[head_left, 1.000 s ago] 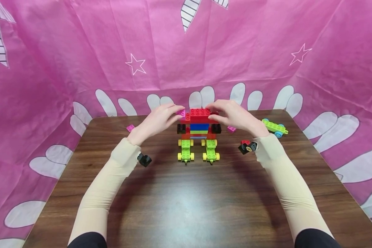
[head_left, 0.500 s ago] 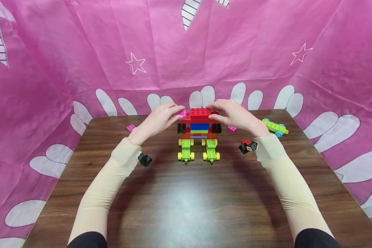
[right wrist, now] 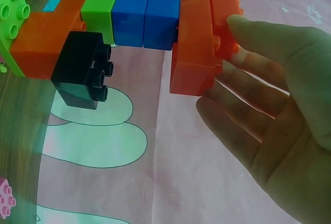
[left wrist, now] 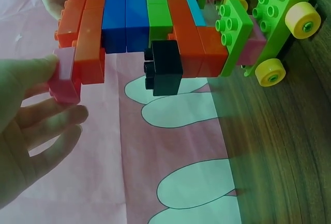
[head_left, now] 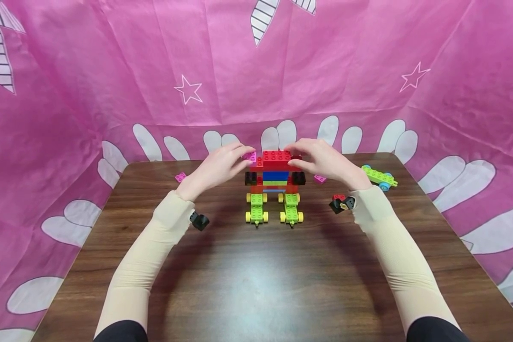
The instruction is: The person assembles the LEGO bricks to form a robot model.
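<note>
A figure of toy building bricks stands upright mid-table, with blue bricks [head_left: 275, 176] in its body, black bricks [head_left: 298, 178] at its sides and lime wheeled bases [head_left: 291, 212] below. My left hand [head_left: 215, 166] pinches a pink brick [left wrist: 66, 76] on the left end of the red top row, thumb on one face and index finger on the other. At the figure's upper right, my right hand [head_left: 325, 159] holds the top red brick [head_left: 276, 163], its thumb on the near face. The right fingers reach behind, partly hidden in the head view.
One pink brick [head_left: 180, 176] lies at the left and another pink brick [head_left: 319, 179] lies right of the figure. A red brick [head_left: 338, 196] is partly hidden near the right wrist. Farther right sits a lime wheeled base [head_left: 379, 177] with blue wheels, by the table's edge.
</note>
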Demonstrator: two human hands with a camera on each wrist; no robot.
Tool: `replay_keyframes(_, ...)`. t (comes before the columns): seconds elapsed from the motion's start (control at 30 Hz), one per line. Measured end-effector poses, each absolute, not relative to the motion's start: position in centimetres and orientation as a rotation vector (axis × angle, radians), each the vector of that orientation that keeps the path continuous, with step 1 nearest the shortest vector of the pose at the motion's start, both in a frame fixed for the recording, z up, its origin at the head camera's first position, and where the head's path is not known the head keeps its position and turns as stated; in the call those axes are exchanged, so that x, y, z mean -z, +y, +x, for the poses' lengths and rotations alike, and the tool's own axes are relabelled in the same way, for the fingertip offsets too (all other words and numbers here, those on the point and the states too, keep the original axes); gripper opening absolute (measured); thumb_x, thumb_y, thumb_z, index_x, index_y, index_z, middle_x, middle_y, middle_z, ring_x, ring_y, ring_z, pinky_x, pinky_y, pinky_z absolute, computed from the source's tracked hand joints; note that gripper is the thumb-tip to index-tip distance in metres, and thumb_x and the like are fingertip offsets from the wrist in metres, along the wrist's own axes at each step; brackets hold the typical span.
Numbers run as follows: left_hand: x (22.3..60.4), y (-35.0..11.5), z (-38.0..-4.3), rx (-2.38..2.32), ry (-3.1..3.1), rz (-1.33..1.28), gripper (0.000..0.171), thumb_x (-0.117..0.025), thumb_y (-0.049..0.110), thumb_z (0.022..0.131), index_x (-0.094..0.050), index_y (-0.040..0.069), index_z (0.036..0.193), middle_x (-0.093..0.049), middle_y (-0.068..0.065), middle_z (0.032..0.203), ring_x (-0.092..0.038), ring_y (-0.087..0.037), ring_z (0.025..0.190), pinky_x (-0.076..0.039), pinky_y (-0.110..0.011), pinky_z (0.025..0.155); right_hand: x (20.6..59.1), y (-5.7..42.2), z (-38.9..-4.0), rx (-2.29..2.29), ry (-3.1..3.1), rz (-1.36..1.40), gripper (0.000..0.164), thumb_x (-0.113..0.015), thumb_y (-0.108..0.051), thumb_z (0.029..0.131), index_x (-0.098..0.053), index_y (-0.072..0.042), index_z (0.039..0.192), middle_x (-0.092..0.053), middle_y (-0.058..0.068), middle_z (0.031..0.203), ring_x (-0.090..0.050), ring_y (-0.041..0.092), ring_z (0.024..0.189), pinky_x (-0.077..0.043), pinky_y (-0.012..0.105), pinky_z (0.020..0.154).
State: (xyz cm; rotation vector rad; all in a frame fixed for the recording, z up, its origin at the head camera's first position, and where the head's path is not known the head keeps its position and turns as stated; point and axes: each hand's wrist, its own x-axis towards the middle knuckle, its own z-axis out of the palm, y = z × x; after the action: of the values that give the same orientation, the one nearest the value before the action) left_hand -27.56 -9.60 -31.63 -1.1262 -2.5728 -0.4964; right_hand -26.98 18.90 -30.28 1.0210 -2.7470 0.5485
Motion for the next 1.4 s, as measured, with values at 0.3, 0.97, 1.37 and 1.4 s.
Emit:
replay_keyframes(0.3, 31.5, -10.5, -27.6, 0.554, -2.634, -1.064, 0.048, -0.058, 0.035, 0.092, -0.053, 0.009, 0.132, -0.061, -0.008, 0.122, -0.061, -0.022, 0.107, -0.051, -0.038, 0.092, 30.2, 19.0, -27.0, -0.552, -2.757, 1.022, 0.039, -0.067, -0.031, 0.086, -0.061, -0.016, 0.121, -0.067, 0.0, 0.108, -0.062, 0.014, 0.097, -0.051, 0.036, 0.089)
replay_keyframes(0.97, 35.2, -20.4, -31.0, 0.764, -2.848, -0.756, 0.036, -0.055, 0.025, 0.093, -0.061, 0.001, 0.12, -0.064, -0.018, 0.117, -0.061, -0.031, 0.106, -0.046, -0.046, 0.094, 30.2, 19.1, -26.9, -0.543, -2.741, 1.024, 0.039, -0.069, -0.029, 0.085, -0.061, -0.015, 0.12, -0.067, 0.001, 0.109, -0.062, 0.015, 0.097, -0.052, 0.036, 0.089)
replay_keyframes(1.37, 42.9, -26.3, -32.8, 0.636, -3.015, -0.51, 0.039, -0.048, 0.003, 0.088, -0.053, -0.011, 0.124, -0.054, -0.033, 0.123, -0.047, -0.044, 0.119, -0.035, -0.054, 0.104, 30.6, 19.1, -27.1, -0.573, -2.719, 1.05, 0.039, -0.067, -0.031, 0.086, -0.06, -0.016, 0.122, -0.067, 0.0, 0.107, -0.061, 0.014, 0.096, -0.051, 0.036, 0.088)
replay_keyframes(1.4, 43.3, -26.5, -32.8, 0.623, -3.023, -0.498, 0.041, -0.048, 0.004, 0.088, -0.052, -0.01, 0.126, -0.054, -0.033, 0.123, -0.048, -0.044, 0.116, -0.036, -0.053, 0.102, 30.6, 19.1, -27.1, -0.577, -2.715, 1.052, 0.039, -0.067, -0.031, 0.086, -0.06, -0.016, 0.122, -0.067, 0.0, 0.107, -0.061, 0.014, 0.096, -0.051, 0.036, 0.088)
